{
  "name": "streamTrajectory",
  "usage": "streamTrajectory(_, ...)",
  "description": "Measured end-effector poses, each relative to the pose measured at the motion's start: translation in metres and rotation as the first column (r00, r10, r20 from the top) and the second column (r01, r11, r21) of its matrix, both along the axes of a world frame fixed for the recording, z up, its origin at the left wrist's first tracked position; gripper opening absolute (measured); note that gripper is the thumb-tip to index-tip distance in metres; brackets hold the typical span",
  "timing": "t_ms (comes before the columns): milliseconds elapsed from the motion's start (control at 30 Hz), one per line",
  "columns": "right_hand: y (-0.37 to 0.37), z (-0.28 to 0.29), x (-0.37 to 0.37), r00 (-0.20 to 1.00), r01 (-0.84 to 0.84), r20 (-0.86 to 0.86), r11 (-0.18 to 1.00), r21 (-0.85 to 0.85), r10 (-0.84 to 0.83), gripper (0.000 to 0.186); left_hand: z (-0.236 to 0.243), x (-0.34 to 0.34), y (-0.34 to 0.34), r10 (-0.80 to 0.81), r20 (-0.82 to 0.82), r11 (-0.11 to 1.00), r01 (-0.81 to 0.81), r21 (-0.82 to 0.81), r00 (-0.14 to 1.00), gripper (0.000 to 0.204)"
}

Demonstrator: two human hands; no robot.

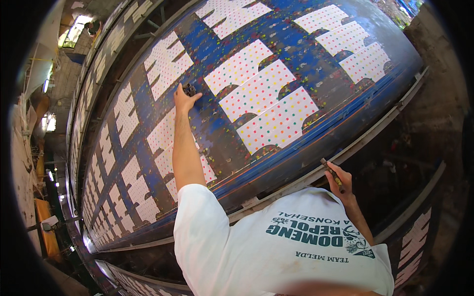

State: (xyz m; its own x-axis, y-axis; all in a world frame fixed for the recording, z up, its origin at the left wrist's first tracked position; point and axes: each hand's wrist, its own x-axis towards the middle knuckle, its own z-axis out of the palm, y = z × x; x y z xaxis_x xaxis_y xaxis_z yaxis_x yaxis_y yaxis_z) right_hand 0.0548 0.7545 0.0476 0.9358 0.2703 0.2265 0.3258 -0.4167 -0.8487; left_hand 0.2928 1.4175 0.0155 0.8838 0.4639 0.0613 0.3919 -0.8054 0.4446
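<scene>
My left arm stretches out over a long padded table [207,130], and my left hand [184,100] curls around a small dark, knobbly object [189,90]. Its exact kind does not show. That hand is over the blue and grey table surface, between groups of white cut pieces with coloured dots; one dotted piece [165,69] lies just beyond it. Past the table's near edge, my right hand [344,181] grips a slim brownish stick-like tool [332,173] with a dark, blunt tip pointing up and left. Its lower end is hidden by the fingers.
Several more dotted pieces [269,101] lie flat in rows along the table. A metal rail [365,133] borders the near edge. Parallel to it, another table [111,47] with white pieces stands beyond, and one more [143,281] is below left. Paint specks cover the surface.
</scene>
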Motion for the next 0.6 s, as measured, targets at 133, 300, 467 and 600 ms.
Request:
streamTrajectory(133, -0.03, 0.0, 0.021, 0.996, -0.073, 0.05, 0.997, 0.002, 0.073, 0.031, 0.005, -0.018, -0.009, 0.08, 0.06, 0.997, -0.081, 0.015, 0.995, 0.114)
streamTrajectory(300, -0.078, 0.0, 0.033, 0.998, -0.047, 0.038, 0.998, -0.038, 0.049, 0.03, 0.006, -0.023, -0.029, 0.143, 0.029, 0.99, -0.142, -0.026, 0.989, 0.116)
streamTrajectory(467, -0.099, -0.008, 0.026, 0.991, 0.126, 0.051, 0.992, -0.024, -0.125, 0.03, -0.01, -0.01, -0.032, 0.257, -0.118, 0.966, -0.25, 0.071, 0.959, 0.144)
streamTrajectory(600, -0.089, -0.012, 0.0, 0.968, 0.246, -0.052, 0.969, -0.027, -0.247, 0.03, -0.021, -0.004, -0.023, 0.266, -0.126, 0.961, -0.273, -0.041, 0.956, 0.156)
